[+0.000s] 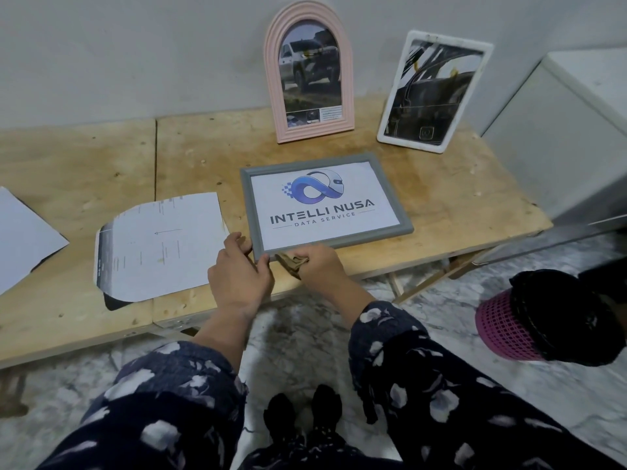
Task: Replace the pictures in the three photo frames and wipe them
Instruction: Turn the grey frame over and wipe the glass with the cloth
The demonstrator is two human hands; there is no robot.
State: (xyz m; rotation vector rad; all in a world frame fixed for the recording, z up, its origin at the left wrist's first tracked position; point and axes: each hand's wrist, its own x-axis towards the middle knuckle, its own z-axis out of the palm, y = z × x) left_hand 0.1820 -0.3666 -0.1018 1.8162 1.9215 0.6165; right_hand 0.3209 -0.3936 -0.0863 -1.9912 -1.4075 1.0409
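Left hand [239, 271] at grey frame [251, 212] corner

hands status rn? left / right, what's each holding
Left hand: grip on the near-left corner of the grey frame.
Right hand: pinching a small brown cloth at the frame's near edge.

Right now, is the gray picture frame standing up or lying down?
Lying down. The gray frame lies flat on the wooden table, logo facing up, while the pink frame stands upright against the wall.

Grey frame [326, 201] flat w/ logo print; pink arched frame [309, 72], white frame [435, 91] upright behind.
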